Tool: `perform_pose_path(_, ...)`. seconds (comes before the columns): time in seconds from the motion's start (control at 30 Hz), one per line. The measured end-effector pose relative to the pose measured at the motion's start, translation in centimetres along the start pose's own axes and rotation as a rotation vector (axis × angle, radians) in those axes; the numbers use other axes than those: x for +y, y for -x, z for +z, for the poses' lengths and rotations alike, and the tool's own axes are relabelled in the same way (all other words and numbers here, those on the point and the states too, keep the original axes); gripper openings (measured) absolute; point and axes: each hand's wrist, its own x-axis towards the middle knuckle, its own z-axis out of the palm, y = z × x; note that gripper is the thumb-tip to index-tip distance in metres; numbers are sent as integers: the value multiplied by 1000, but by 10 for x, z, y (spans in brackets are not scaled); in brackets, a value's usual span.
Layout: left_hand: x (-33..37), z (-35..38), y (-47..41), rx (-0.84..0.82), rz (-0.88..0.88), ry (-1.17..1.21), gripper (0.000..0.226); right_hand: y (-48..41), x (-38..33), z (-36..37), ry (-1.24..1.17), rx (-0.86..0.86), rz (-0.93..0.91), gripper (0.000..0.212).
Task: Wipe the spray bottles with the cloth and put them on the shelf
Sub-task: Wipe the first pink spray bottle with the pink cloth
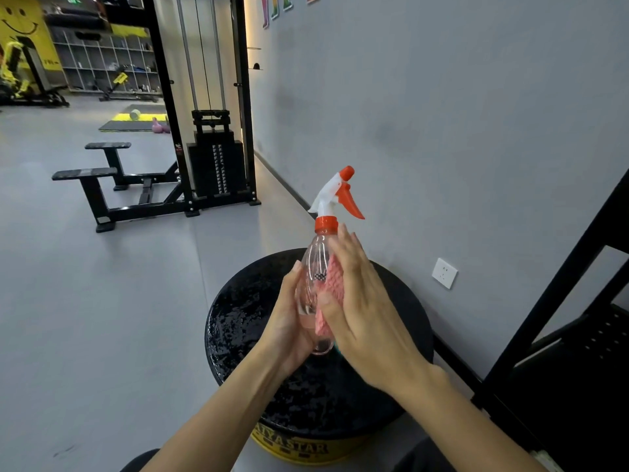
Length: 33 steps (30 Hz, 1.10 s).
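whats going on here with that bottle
A person is wiping a clear spray bottle with a pink cloth. The left hand grips the lower body of the bottle and holds it upright above a round black stool. The right hand presses the cloth flat against the bottle's side. The bottle is not yet on the black rack to the right.
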Motion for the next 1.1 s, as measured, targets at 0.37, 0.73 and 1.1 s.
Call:
perform_pose_path(0.37, -4, 4, 0, -14, 21, 26, 43, -20, -2, -6, -64, 192, 44, 51)
perform_pose_path(0.73, -7, -2, -2, 24, -8, 28, 58, 10, -22, 10, 293, 25, 76, 62)
perform_pose_path(1.1, -2, 2, 2, 76, 13, 65, 53, 9, -14, 1, 149, -15, 10, 59)
